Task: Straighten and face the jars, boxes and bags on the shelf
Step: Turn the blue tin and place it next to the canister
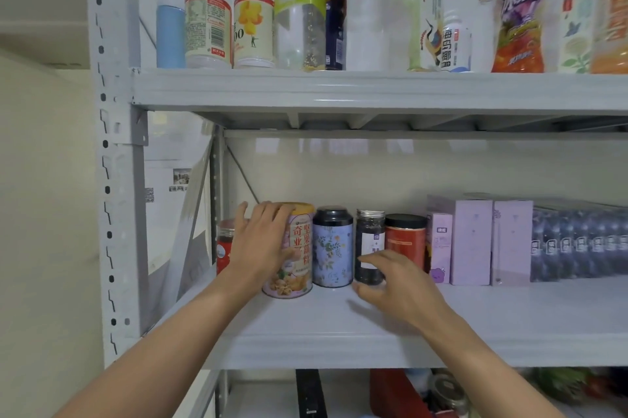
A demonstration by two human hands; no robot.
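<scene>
On the middle shelf (373, 326), with bare room along its front edge, five jars and three lilac boxes (472, 241) are lined up; the pink jar (299, 247) is gripped by the left hand (261, 247), while the dark jar (369, 244) is approached by the right hand (397, 285), fingers loosely spread, holding nothing.
</scene>
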